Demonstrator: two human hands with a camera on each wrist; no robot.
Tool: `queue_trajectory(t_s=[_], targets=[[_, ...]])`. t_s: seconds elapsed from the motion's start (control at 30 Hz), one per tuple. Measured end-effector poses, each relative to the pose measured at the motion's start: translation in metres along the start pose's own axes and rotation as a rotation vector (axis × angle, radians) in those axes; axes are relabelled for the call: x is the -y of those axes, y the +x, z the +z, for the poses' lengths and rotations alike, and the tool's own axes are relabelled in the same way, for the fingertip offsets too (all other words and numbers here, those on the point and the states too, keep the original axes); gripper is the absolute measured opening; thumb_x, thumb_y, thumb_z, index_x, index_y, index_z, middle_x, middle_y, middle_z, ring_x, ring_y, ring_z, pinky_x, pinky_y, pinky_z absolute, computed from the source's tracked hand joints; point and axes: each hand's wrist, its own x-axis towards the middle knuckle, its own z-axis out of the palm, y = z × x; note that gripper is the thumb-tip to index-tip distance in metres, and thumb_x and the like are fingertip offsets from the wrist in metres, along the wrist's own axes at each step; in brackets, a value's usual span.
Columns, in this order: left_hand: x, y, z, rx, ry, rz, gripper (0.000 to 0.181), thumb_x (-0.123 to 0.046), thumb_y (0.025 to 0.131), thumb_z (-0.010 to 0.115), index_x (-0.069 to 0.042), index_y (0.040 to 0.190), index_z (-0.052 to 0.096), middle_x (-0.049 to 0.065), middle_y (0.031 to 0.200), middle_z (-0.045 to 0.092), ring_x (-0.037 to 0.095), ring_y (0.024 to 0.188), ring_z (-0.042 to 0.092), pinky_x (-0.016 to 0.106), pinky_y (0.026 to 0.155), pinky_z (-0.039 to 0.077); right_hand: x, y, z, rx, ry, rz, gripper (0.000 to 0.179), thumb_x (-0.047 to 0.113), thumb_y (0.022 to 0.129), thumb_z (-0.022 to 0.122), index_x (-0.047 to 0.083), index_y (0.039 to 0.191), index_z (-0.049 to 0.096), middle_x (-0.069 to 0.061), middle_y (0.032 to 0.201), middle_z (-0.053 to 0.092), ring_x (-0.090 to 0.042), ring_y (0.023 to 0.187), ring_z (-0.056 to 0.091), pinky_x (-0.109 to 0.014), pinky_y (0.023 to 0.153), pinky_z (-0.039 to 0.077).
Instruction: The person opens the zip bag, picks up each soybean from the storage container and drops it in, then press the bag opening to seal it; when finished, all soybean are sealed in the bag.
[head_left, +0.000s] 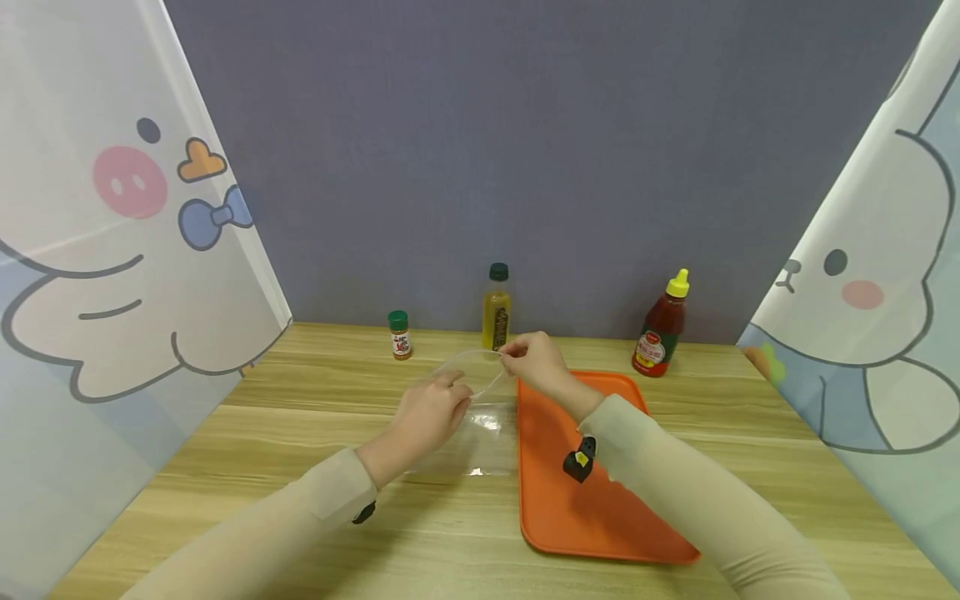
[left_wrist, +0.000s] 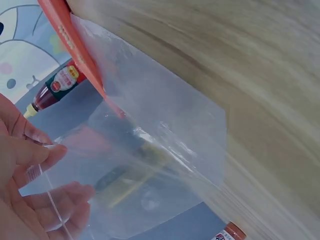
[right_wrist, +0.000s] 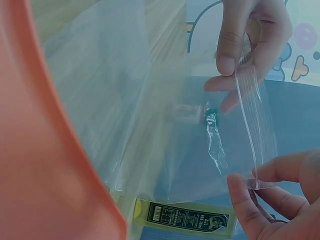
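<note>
Clear plastic bag (head_left: 487, 446), over the desk (head_left: 315, 383), short of its far edge. Fingers of the left hand (head_left: 431, 409) and right hand (head_left: 540, 365) pinch its mouth. Probably light, limp, slippery; best gripped along the zip strip (right_wrist: 246, 125).

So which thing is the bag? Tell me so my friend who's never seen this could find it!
On the wooden table, look for the orange tray. Beside its left edge, held at the top by the left hand and right hand, is the bag. Unlike the red bottle, yellow bottle and jar standing farther back, it's floppy and colourless.
</note>
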Motion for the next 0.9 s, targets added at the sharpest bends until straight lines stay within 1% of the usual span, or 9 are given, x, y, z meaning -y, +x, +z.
queue_trajectory(t_s=[0.13, 0.3, 0.37, 0.43, 0.5, 0.57, 0.63, 0.77, 0.9], targets=[[-0.001, 0.000, -0.001, 0.013, 0.012, -0.009, 0.008, -0.018, 0.087, 0.071, -0.014, 0.094, 0.075, 0.011, 0.111, 0.071, 0.029, 0.097, 0.070, 0.045, 0.078, 0.060, -0.001, -0.002, 0.000, 0.005, -0.029, -0.008, 0.014, 0.016, 0.090, 0.067, 0.006, 0.094, 0.076, -0.007, 0.081, 0.073, -0.018, 0.065, 0.067, -0.022, 0.055, 0.050], [0.001, -0.002, -0.003, 0.005, -0.056, -0.032, 0.015, -0.022, 0.091, 0.068, -0.012, 0.099, 0.074, 0.006, 0.105, 0.071, 0.023, 0.093, 0.070, 0.039, 0.077, 0.060, -0.006, -0.007, 0.002, 0.021, -0.008, 0.002, 0.014, 0.015, 0.090, 0.068, 0.005, 0.093, 0.077, -0.012, 0.078, 0.073, -0.011, 0.059, 0.062, -0.021, 0.051, 0.049], [0.003, -0.002, -0.004, -0.040, -0.096, -0.020, 0.014, -0.022, 0.091, 0.068, -0.011, 0.098, 0.074, 0.004, 0.102, 0.070, 0.020, 0.090, 0.069, 0.034, 0.074, 0.060, -0.008, -0.009, 0.003, 0.019, 0.015, 0.000, 0.014, 0.014, 0.090, 0.068, 0.005, 0.095, 0.077, -0.013, 0.083, 0.073, -0.014, 0.060, 0.064, -0.022, 0.051, 0.049], [0.006, 0.000, -0.004, -0.122, -0.124, 0.023, 0.009, -0.017, 0.090, 0.070, -0.010, 0.094, 0.073, 0.002, 0.096, 0.068, 0.017, 0.084, 0.066, 0.029, 0.070, 0.059, -0.010, -0.011, 0.004, 0.011, 0.035, -0.003, 0.014, 0.012, 0.090, 0.068, 0.005, 0.098, 0.077, -0.013, 0.089, 0.074, -0.019, 0.063, 0.066, -0.021, 0.050, 0.048], [0.010, 0.001, -0.006, -0.196, -0.128, 0.059, 0.004, -0.011, 0.085, 0.074, -0.009, 0.088, 0.073, 0.001, 0.091, 0.064, 0.015, 0.079, 0.061, 0.026, 0.066, 0.055, -0.013, -0.012, 0.005, 0.005, 0.059, -0.005, 0.014, 0.010, 0.090, 0.067, 0.004, 0.098, 0.077, -0.013, 0.090, 0.074, -0.025, 0.068, 0.068, -0.024, 0.053, 0.052], [0.014, 0.002, -0.007, -0.228, -0.124, 0.052, 0.006, -0.006, 0.080, 0.078, -0.008, 0.085, 0.074, 0.004, 0.092, 0.061, 0.018, 0.082, 0.057, 0.028, 0.069, 0.053, -0.014, -0.014, 0.006, 0.005, 0.087, 0.015, 0.014, 0.009, 0.090, 0.067, 0.004, 0.098, 0.077, -0.013, 0.090, 0.074, -0.031, 0.073, 0.069, -0.027, 0.056, 0.056], [0.016, 0.001, -0.008, -0.201, -0.134, -0.006, 0.005, -0.007, 0.081, 0.078, -0.008, 0.085, 0.075, 0.005, 0.098, 0.063, 0.020, 0.087, 0.058, 0.031, 0.073, 0.053, -0.016, -0.015, 0.008, 0.003, 0.104, 0.035, 0.013, 0.008, 0.090, 0.067, 0.003, 0.097, 0.076, -0.014, 0.088, 0.073, -0.031, 0.073, 0.069, -0.029, 0.059, 0.059], [0.018, -0.006, -0.008, -0.096, -0.217, -0.189, 0.014, -0.009, 0.085, 0.074, -0.005, 0.097, 0.075, 0.010, 0.112, 0.069, 0.027, 0.102, 0.065, 0.038, 0.086, 0.057, -0.017, -0.019, 0.010, 0.006, 0.105, 0.069, 0.013, 0.008, 0.090, 0.066, 0.004, 0.097, 0.076, -0.016, 0.091, 0.073, -0.031, 0.077, 0.069, -0.025, 0.057, 0.055], [0.022, -0.011, -0.004, -0.063, -0.310, -0.303, 0.025, -0.004, 0.084, 0.072, -0.002, 0.109, 0.071, 0.014, 0.113, 0.070, 0.030, 0.105, 0.067, 0.042, 0.090, 0.057, -0.017, -0.024, 0.010, 0.020, 0.062, 0.046, 0.015, 0.008, 0.089, 0.067, 0.004, 0.100, 0.076, -0.013, 0.094, 0.073, -0.026, 0.078, 0.068, -0.022, 0.055, 0.050]])
